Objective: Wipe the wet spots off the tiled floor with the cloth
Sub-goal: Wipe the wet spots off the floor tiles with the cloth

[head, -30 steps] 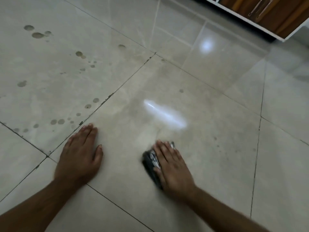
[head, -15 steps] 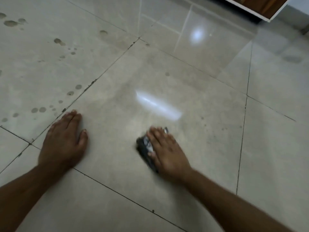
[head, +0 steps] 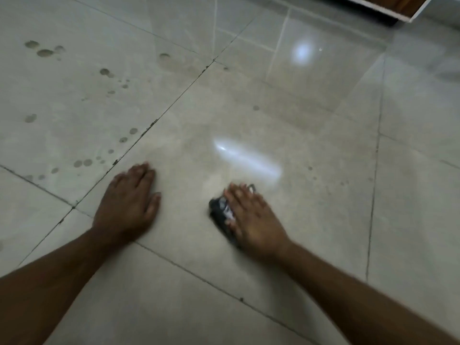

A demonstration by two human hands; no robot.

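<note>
Dark cloth (head: 221, 215) lies under the flat right hand (head: 254, 220) on the tiled floor (head: 323, 195), the left hand (head: 127, 207) rests flat beside, wet spots (head: 82, 163) farther left.

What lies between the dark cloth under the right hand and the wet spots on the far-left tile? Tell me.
The left hand, flat on the floor, lies between the dark crumpled cloth and the nearest grey wet spots; the farther spots have bare tile before them.

No readable text, labels, brands, numbers or signs anywhere in view.
</note>
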